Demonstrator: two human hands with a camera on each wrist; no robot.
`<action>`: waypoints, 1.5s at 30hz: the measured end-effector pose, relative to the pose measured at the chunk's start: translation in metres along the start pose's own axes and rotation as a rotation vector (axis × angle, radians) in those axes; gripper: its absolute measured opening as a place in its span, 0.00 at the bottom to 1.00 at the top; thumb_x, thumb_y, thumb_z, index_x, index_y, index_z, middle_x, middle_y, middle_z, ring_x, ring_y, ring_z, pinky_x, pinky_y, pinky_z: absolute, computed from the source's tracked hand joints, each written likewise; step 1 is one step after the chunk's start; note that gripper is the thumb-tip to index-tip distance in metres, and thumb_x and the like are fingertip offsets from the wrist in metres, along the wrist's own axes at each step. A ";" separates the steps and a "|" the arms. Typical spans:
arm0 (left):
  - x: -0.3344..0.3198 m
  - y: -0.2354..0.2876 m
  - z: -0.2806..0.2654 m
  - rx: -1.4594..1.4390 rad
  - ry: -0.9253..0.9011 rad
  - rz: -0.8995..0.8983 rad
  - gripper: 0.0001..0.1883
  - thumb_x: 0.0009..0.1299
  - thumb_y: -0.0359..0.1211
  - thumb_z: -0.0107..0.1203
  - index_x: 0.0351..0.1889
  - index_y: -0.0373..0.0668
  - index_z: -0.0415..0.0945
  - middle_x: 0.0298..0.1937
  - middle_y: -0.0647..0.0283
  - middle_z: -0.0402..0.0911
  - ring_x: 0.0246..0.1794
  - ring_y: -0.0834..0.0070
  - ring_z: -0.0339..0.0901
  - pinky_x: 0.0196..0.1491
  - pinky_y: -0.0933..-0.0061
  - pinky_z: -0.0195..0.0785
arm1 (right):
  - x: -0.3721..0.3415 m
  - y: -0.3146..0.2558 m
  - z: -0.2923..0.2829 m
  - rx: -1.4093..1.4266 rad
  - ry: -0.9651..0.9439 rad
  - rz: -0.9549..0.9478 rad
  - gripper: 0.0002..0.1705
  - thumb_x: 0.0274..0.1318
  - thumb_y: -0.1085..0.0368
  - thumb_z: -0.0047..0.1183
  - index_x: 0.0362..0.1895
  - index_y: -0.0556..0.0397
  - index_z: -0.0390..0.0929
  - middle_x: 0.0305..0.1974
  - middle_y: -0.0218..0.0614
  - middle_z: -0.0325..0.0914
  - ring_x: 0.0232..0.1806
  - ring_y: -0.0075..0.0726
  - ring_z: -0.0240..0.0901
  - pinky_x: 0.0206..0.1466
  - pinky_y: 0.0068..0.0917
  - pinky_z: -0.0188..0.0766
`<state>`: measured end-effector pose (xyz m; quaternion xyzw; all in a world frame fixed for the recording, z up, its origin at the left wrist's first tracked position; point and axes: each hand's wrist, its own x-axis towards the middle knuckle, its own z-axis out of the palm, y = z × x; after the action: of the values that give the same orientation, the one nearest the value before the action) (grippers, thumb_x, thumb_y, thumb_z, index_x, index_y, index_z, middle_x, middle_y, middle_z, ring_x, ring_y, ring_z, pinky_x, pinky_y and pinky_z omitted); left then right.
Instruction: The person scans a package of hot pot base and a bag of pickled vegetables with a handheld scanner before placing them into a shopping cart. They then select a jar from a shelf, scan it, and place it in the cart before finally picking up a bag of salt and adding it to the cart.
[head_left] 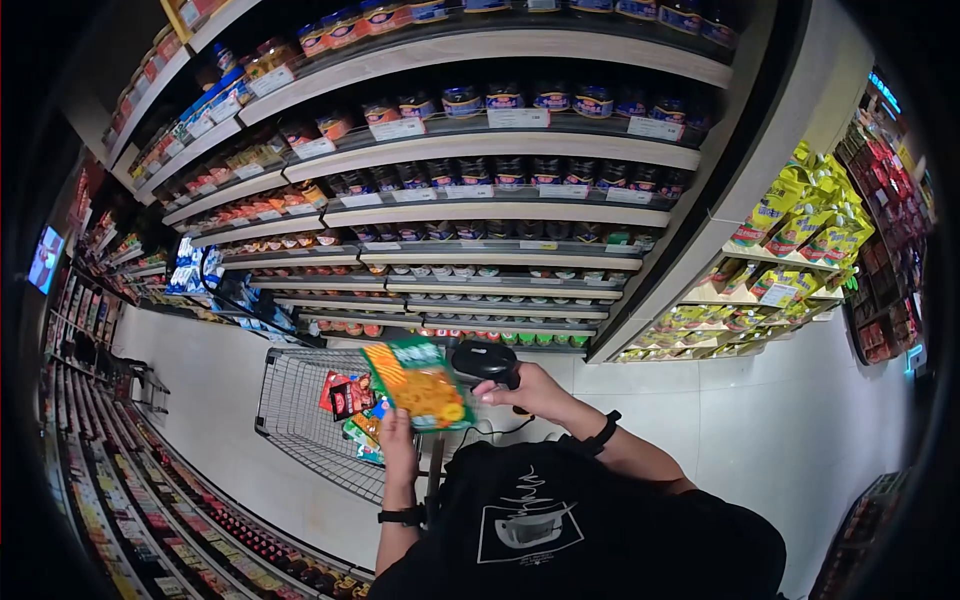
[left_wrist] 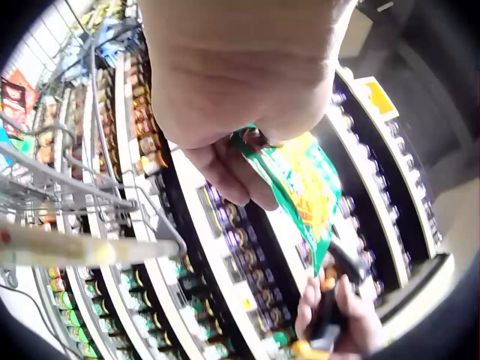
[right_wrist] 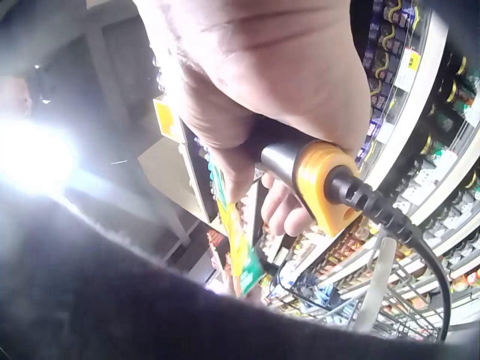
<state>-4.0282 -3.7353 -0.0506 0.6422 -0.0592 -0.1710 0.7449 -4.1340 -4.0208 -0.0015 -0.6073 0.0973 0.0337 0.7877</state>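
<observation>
My left hand (head_left: 398,448) grips a green packet (head_left: 418,384) with an orange striped part and a picture of yellow food on its front. In the left wrist view the fingers lie behind the packet (left_wrist: 311,184). My right hand (head_left: 538,394) holds a black barcode scanner (head_left: 486,360), its head close beside the packet's right edge. From the right wrist view, the palm and fingers wrap round the scanner's handle, and a black cord (right_wrist: 424,247) runs out of its yellow end (right_wrist: 324,180).
A wire shopping cart (head_left: 290,400) stands under the packet, with several colourful packets (head_left: 350,398) in it. Ahead rise shelves (head_left: 500,214) of jars. Yellow bags (head_left: 790,215) fill the shelves at the right. More stocked shelves (head_left: 190,500) curve along the left, beyond the pale tiled floor (head_left: 195,370).
</observation>
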 end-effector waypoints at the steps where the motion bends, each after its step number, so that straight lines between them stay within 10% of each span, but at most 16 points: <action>1: 0.010 0.008 -0.015 -0.029 0.147 0.062 0.21 0.89 0.45 0.50 0.66 0.37 0.76 0.52 0.65 0.86 0.52 0.76 0.82 0.56 0.69 0.75 | 0.000 0.000 0.000 0.036 0.010 0.002 0.25 0.65 0.68 0.70 0.65 0.59 0.79 0.53 0.35 0.89 0.52 0.23 0.84 0.60 0.28 0.79; 6: 0.055 0.018 -0.177 0.001 0.666 0.109 0.19 0.89 0.47 0.47 0.59 0.40 0.75 0.50 0.60 0.86 0.32 0.73 0.84 0.28 0.78 0.71 | -0.010 0.003 -0.015 0.014 0.154 0.069 0.23 0.63 0.68 0.70 0.60 0.62 0.82 0.50 0.41 0.90 0.45 0.29 0.85 0.53 0.30 0.82; 12: 0.067 -0.063 -0.280 -0.178 0.891 -0.189 0.21 0.86 0.46 0.55 0.63 0.37 0.70 0.49 0.55 0.86 0.27 0.63 0.86 0.26 0.75 0.73 | -0.032 0.006 -0.011 0.048 0.251 0.138 0.24 0.65 0.66 0.70 0.61 0.62 0.81 0.48 0.40 0.90 0.45 0.31 0.87 0.50 0.30 0.83; 14: 0.072 -0.094 -0.300 -0.336 0.722 -0.164 0.27 0.87 0.51 0.50 0.70 0.39 0.69 0.55 0.52 0.84 0.44 0.56 0.86 0.42 0.60 0.82 | -0.034 0.011 -0.009 0.057 0.268 0.158 0.24 0.65 0.66 0.70 0.61 0.63 0.80 0.48 0.40 0.90 0.45 0.31 0.87 0.50 0.29 0.83; 15: 0.063 -0.083 -0.285 -0.295 0.622 -0.292 0.40 0.83 0.63 0.49 0.79 0.43 0.63 0.76 0.51 0.70 0.74 0.52 0.69 0.66 0.44 0.73 | -0.035 0.014 -0.010 0.062 0.267 0.164 0.23 0.66 0.67 0.69 0.61 0.63 0.80 0.48 0.40 0.90 0.46 0.31 0.87 0.50 0.29 0.84; 16: 0.064 -0.099 -0.303 -0.176 0.603 -0.517 0.51 0.75 0.73 0.52 0.83 0.46 0.59 0.80 0.54 0.66 0.79 0.51 0.62 0.72 0.35 0.63 | -0.035 0.015 -0.008 0.063 0.269 0.166 0.22 0.66 0.68 0.68 0.61 0.63 0.80 0.48 0.40 0.90 0.46 0.30 0.87 0.50 0.29 0.83; 18: 0.083 -0.103 -0.290 0.174 0.496 -0.600 0.60 0.69 0.77 0.54 0.87 0.47 0.53 0.82 0.55 0.65 0.79 0.51 0.64 0.73 0.31 0.58 | -0.034 0.014 -0.007 0.063 0.270 0.193 0.22 0.67 0.68 0.67 0.61 0.63 0.80 0.48 0.41 0.90 0.46 0.30 0.88 0.50 0.28 0.83; 20: 0.112 -0.116 -0.273 0.303 0.520 -0.371 0.46 0.77 0.50 0.66 0.83 0.33 0.58 0.71 0.51 0.78 0.67 0.61 0.77 0.70 0.56 0.69 | -0.034 0.015 -0.008 0.025 0.263 0.171 0.21 0.68 0.67 0.66 0.60 0.63 0.80 0.48 0.41 0.90 0.45 0.30 0.87 0.51 0.28 0.83; 22: 0.129 -0.081 -0.226 0.419 0.323 -0.107 0.40 0.78 0.45 0.67 0.78 0.28 0.65 0.67 0.47 0.81 0.62 0.65 0.81 0.62 0.66 0.76 | -0.037 0.010 -0.003 0.035 0.298 0.171 0.19 0.68 0.67 0.65 0.59 0.63 0.80 0.48 0.40 0.90 0.45 0.30 0.87 0.52 0.28 0.83; 25: 0.146 0.027 -0.116 0.551 0.161 -0.202 0.27 0.80 0.38 0.65 0.73 0.36 0.76 0.67 0.49 0.82 0.63 0.69 0.81 0.64 0.67 0.74 | -0.040 0.010 -0.004 0.039 0.301 0.170 0.19 0.68 0.66 0.66 0.58 0.62 0.81 0.48 0.40 0.90 0.46 0.29 0.87 0.52 0.29 0.82; 33: 0.207 0.191 0.074 0.842 -0.338 0.718 0.20 0.78 0.38 0.64 0.64 0.39 0.82 0.73 0.50 0.79 0.71 0.55 0.78 0.66 0.62 0.74 | -0.060 0.015 -0.003 0.071 0.396 0.109 0.18 0.67 0.64 0.69 0.55 0.62 0.83 0.46 0.38 0.90 0.45 0.30 0.88 0.51 0.29 0.83; 42: 0.334 0.283 0.145 0.960 -0.057 1.244 0.22 0.79 0.38 0.62 0.68 0.39 0.79 0.72 0.49 0.78 0.72 0.49 0.76 0.71 0.56 0.71 | -0.097 0.023 -0.007 0.151 0.576 0.043 0.19 0.63 0.68 0.70 0.56 0.63 0.83 0.45 0.41 0.90 0.43 0.33 0.88 0.49 0.30 0.84; 45: 0.360 0.297 0.158 0.927 -0.064 1.173 0.25 0.78 0.40 0.62 0.67 0.34 0.78 0.69 0.46 0.79 0.70 0.46 0.77 0.71 0.55 0.70 | -0.106 0.027 -0.005 0.146 0.629 0.057 0.21 0.62 0.68 0.71 0.56 0.62 0.82 0.44 0.42 0.90 0.42 0.32 0.88 0.48 0.30 0.84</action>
<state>-3.6877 -3.9676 0.2188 0.7481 -0.4796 0.2782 0.3646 -4.2435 -4.0119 -0.0078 -0.5268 0.3551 -0.1408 0.7593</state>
